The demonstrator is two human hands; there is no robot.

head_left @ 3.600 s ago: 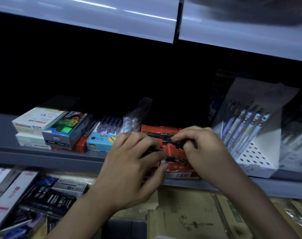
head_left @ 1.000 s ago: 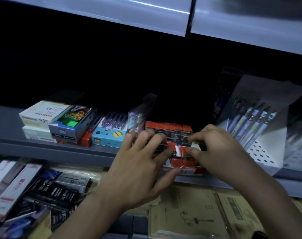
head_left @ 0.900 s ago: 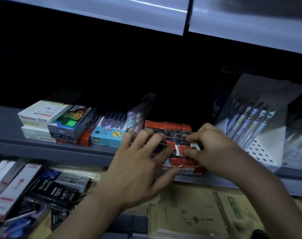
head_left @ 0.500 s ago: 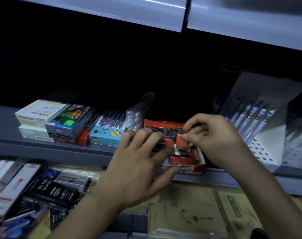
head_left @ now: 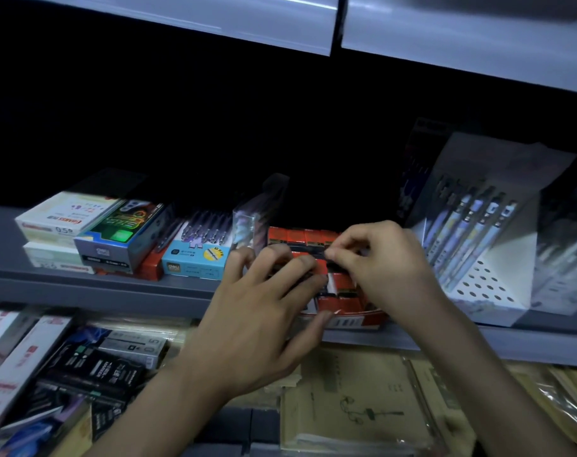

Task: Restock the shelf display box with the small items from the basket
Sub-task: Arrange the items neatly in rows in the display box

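Red cardboard display box (head_left: 346,321) sits at the front edge of the grey metal shelf (head_left: 99,285); since a second ago your right hand (head_left: 389,268) has lifted off its packed rows (head_left: 341,288) and now pinches a small dark item (head_left: 331,262) over the box's middle, likely one more going in. Your left hand (head_left: 264,321) stays spread flat on the left rows. The basket is out of view; blur hides the item's identity and any free slot.
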